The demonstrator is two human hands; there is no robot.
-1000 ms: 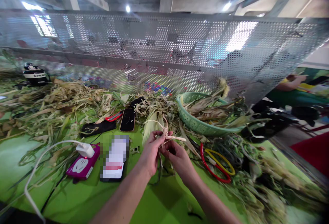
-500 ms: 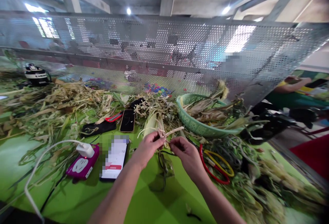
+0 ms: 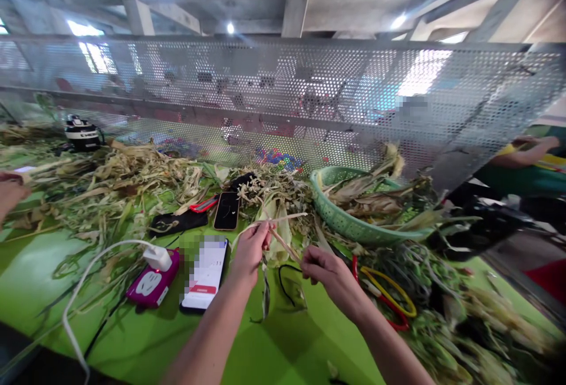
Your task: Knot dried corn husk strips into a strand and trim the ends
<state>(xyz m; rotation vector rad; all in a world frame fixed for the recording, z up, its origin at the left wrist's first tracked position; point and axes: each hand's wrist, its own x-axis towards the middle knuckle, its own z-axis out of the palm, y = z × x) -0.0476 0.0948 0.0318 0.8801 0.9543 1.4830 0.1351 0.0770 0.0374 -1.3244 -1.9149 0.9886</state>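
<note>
My left hand (image 3: 251, 250) pinches a small twisted bundle of dried corn husk, with a pale strip sticking out to the right. A tan husk strip (image 3: 285, 244) stretches from there to my right hand (image 3: 326, 270), whose fingers are closed on its lower end. A dark, thin strip (image 3: 266, 293) hangs below my left hand. Behind my hands lies a wide pale husk (image 3: 280, 226). To the right of my right hand are scissors with red and yellow handles (image 3: 405, 294), partly hidden by my wrist and greenish husk scraps.
Husk heaps (image 3: 132, 167) cover the left and back of the green table (image 3: 292, 344). A green basket (image 3: 345, 217) holds husks. Left stand a lit phone (image 3: 206, 282), a dark phone (image 3: 227, 211) and a purple power strip (image 3: 152, 282) with a white cable. Another person's hand (image 3: 11, 193) shows far left.
My hands have moved apart, drawing the tan strip out between them. Another person's hand has come into view at the left edge. The view has shifted slightly.
</note>
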